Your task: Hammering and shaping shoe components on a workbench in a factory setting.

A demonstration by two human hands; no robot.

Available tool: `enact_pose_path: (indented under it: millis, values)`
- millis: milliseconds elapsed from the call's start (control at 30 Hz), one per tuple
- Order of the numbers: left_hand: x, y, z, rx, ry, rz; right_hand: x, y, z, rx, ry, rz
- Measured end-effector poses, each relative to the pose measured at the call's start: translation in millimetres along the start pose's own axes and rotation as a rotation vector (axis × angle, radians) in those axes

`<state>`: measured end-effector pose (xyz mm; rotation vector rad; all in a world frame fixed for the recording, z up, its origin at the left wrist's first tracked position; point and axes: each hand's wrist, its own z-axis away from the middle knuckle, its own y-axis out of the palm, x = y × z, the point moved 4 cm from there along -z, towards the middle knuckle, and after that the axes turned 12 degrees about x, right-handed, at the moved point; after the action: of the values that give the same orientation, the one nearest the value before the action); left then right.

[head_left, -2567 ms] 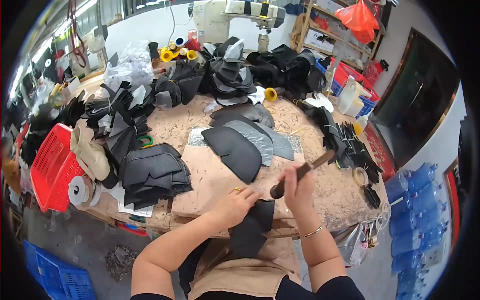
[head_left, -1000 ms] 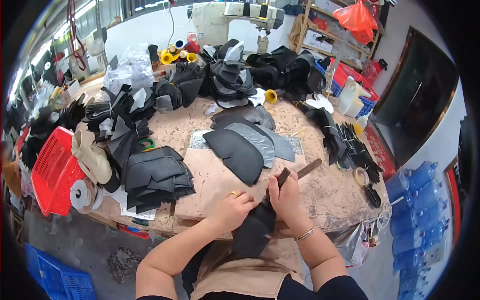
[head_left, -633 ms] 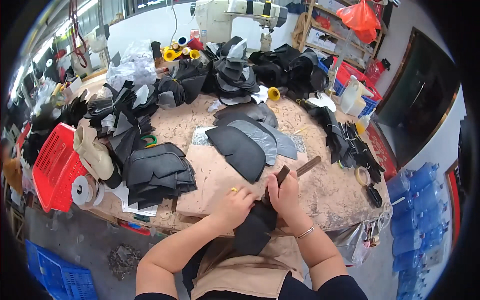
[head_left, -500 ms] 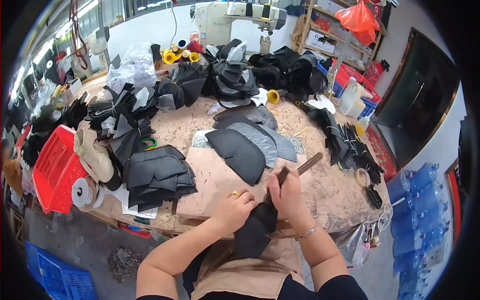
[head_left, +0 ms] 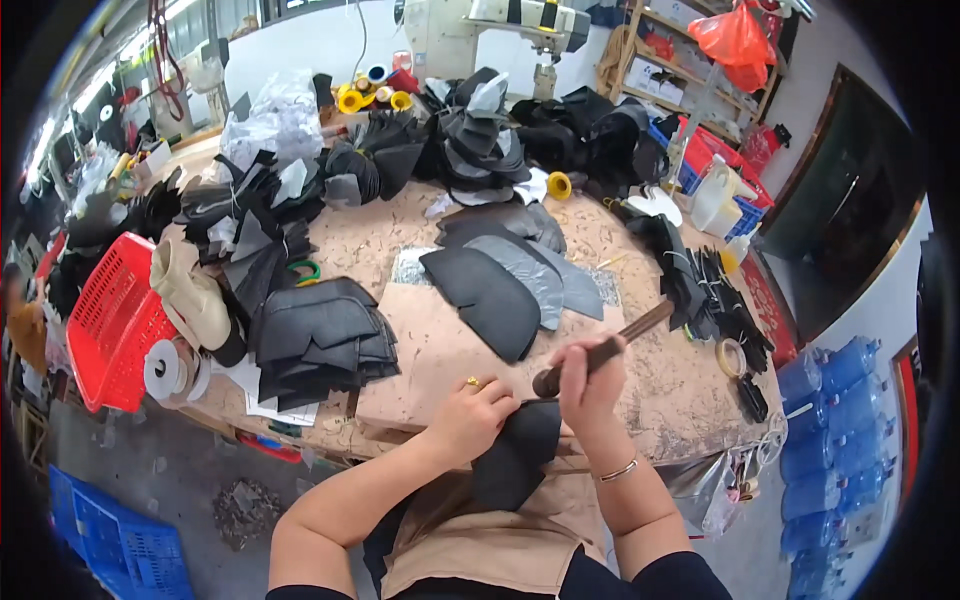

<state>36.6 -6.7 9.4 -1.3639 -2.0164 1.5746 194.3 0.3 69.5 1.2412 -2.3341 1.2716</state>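
Note:
My left hand (head_left: 468, 418) rests at the front edge of the work board (head_left: 440, 350), its fingers closed on the top edge of a black leather-like piece (head_left: 515, 455) that hangs down over my apron. In my right hand (head_left: 593, 392) is a hammer (head_left: 645, 322), gripped close to its dark head, with the brown handle pointing up and to the right. The hammer is lifted just right of the black piece. Beyond my hands lies a black curved cut piece (head_left: 485, 305), overlapping several grey ones (head_left: 520, 272).
A stack of black pieces (head_left: 320, 340) sits left of the board, beside a beige boot (head_left: 190, 295) and a red basket (head_left: 115, 325). Bundled black pieces (head_left: 480, 150) line the back, before a sewing machine (head_left: 530, 25). A tape roll (head_left: 730, 357) lies at right; blue water bottles (head_left: 835, 440) stand beyond.
My right hand with the hammer has moved up and to the right, off the black piece's top edge. My left hand stays on the piece. The view has shifted slightly.

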Motion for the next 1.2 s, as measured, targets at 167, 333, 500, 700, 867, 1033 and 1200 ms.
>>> enact_pose_path:
  millis: [167, 333, 500, 700, 867, 1033, 1200]
  values:
    - [-5, 2, 0, -0.038, 0.025, -0.12, -3, 14, 8, -0.019, 0.027, 0.151]
    - [-1, 3, 5, -0.053, -0.007, -0.06, 13, -14, -1, -0.244, 0.059, -0.17]
    - [-5, -2, 3, -0.036, -0.101, -0.02, -15, 15, 18, -0.058, 0.17, 0.127]
    - [-5, -5, 15, -0.015, -0.09, 0.02, -7, 16, 14, 0.02, 0.065, 0.132]
    - [-16, -6, 14, -0.005, -0.044, -0.182, 4, 2, 4, -0.045, 0.058, -0.12]
    - [-14, -4, 15, -0.039, -0.06, -0.101, 5, 21, 6, 0.001, -0.052, 0.121]
    - [-10, -3, 15, -0.05, -0.093, -0.078, 10, -1, 6, -0.104, -0.085, 0.048]
